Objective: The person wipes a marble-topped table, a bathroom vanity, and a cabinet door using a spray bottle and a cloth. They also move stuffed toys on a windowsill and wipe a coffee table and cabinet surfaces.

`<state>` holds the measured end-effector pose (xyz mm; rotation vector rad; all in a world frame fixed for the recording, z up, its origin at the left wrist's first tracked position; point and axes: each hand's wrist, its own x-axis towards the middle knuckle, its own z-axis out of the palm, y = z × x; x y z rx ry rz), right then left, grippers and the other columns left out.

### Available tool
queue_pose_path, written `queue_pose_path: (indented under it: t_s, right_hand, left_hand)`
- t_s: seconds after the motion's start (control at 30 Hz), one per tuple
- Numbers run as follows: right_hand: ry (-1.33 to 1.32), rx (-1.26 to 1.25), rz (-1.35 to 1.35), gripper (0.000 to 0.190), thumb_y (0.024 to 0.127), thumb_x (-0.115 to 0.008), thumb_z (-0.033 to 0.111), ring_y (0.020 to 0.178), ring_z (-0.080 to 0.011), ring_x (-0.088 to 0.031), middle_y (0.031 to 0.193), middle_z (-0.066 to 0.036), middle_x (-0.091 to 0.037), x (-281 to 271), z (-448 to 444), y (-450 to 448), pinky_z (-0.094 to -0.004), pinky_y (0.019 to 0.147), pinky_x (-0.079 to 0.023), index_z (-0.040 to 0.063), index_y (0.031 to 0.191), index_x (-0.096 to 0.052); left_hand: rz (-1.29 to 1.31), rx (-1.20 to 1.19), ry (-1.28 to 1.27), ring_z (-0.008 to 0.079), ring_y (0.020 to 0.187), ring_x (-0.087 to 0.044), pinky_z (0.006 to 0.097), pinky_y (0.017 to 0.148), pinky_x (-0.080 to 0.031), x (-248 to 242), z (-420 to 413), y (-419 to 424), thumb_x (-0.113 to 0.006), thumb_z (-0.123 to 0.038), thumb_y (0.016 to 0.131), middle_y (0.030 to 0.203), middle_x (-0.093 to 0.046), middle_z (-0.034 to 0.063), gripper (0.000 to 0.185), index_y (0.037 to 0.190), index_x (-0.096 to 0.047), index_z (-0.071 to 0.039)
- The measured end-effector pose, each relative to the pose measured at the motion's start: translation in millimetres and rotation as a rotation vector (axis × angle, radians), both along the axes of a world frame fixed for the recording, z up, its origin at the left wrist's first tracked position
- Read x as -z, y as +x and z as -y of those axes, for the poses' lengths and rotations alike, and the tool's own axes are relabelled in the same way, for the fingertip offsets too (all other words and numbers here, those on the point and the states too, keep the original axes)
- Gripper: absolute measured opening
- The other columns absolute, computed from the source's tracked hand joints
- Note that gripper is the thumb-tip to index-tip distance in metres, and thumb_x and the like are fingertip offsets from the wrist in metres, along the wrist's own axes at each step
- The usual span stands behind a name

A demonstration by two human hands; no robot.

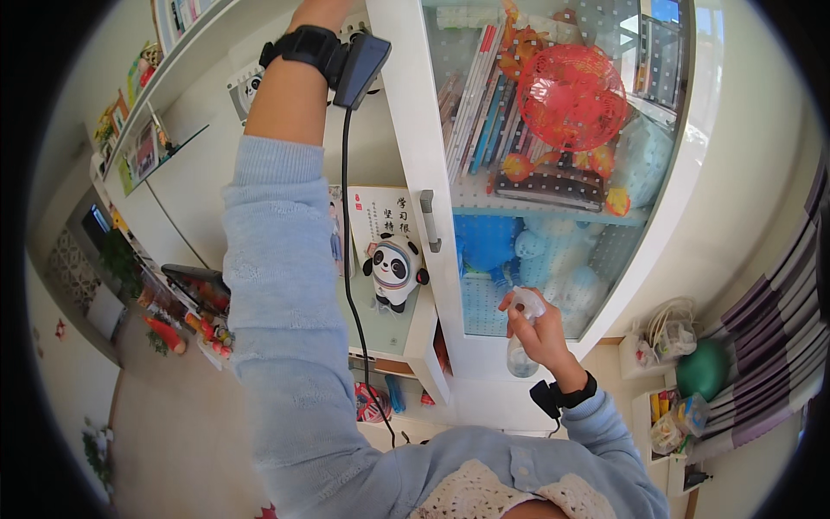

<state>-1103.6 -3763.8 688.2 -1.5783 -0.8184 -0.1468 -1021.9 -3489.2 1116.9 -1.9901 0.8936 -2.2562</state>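
My right hand (pixel 542 329) is wrapped around a small clear plastic spray bottle (pixel 522 361), with the fingers at its translucent trigger head. The bottle is upright in front of the lower pane of a white-framed glass cabinet door (pixel 425 130). My left arm reaches up past the top edge of the view; its wrist, with a black strap and device, shows, but the hand itself is out of view. To the right of that forearm, a panda mascot figure (pixel 391 272) stands on a pale green desktop (pixel 382 334), before a card bearing writing (pixel 379 204).
Behind the glass are books (pixel 483 123), a red openwork ornament (pixel 570 97) and blue plush toys (pixel 551 253). A grey handle (pixel 429 220) sticks out from the door frame. One black cable (pixel 350 285) hangs along my left arm. Storage bins (pixel 655 415) and a green ball (pixel 702 370) are at right.
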Motion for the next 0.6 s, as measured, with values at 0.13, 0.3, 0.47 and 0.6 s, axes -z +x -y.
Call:
queue_pose_path:
  t_s: [0.13, 0.3, 0.47, 0.6]
  right_hand:
    - [0.001, 0.019, 0.033, 0.014, 0.095, -0.056, 0.016, 0.058, -0.0111, -0.06, 0.077, -0.003, -0.06, 2.7, 2.1, 1.9, -0.0264, 0.055, -0.046, 0.005, 0.103, -0.058]
    - [-0.027, -0.05, -0.008, 0.014, 0.095, -0.056, 0.017, 0.058, -0.0119, -0.061, 0.082, -0.004, -0.061, 10.6, -11.3, -3.7, -0.0269, 0.056, -0.046, 0.006, 0.104, -0.058]
    - [-0.067, -0.062, 0.022, 0.015, 0.095, -0.055, 0.019, 0.057, -0.0142, -0.06, 0.081, -0.005, -0.06, 12.7, -32.2, -7.7, -0.0289, 0.058, -0.047, 0.008, 0.105, -0.058]
    - [-0.054, -0.015, 0.041, 0.019, 0.094, -0.056, 0.021, 0.064, -0.0221, -0.063, 0.084, -0.01, -0.061, 2.0, -54.5, 5.8, -0.034, 0.062, -0.049, 0.006, 0.107, -0.058]
  left_hand:
    - [-0.063, 0.049, -0.067, 0.0303, 0.081, -0.062, 0.0387, 0.073, -0.048, 25.5, 1.6, 6.3, -0.069, -0.008, 0.073, 0.082, -0.062, 0.015, 0.006, 0.077, -0.068, -0.003]
    - [-0.219, 0.063, 0.048, 0.0271, 0.082, -0.061, 0.033, 0.071, -0.051, 193.7, -11.1, -2.3, -0.07, -0.007, 0.077, 0.087, -0.063, 0.0064, 0.007, 0.083, -0.069, -0.009]
    - [-0.434, 0.162, -0.363, 0.0166, 0.08, -0.063, 0.0271, 0.071, -0.051, 310.8, -14.5, -25.2, -0.069, 0.002, 0.081, 0.091, -0.064, 0.0067, 0.01, 0.09, -0.07, -0.002]
    - [-0.542, 0.231, -0.613, 0.0161, 0.076, -0.062, 0.0254, 0.069, -0.05, 358.4, -1.7, -32.4, -0.07, 0.0, 0.08, 0.089, -0.064, 0.0069, 0.01, 0.09, -0.068, -0.001]
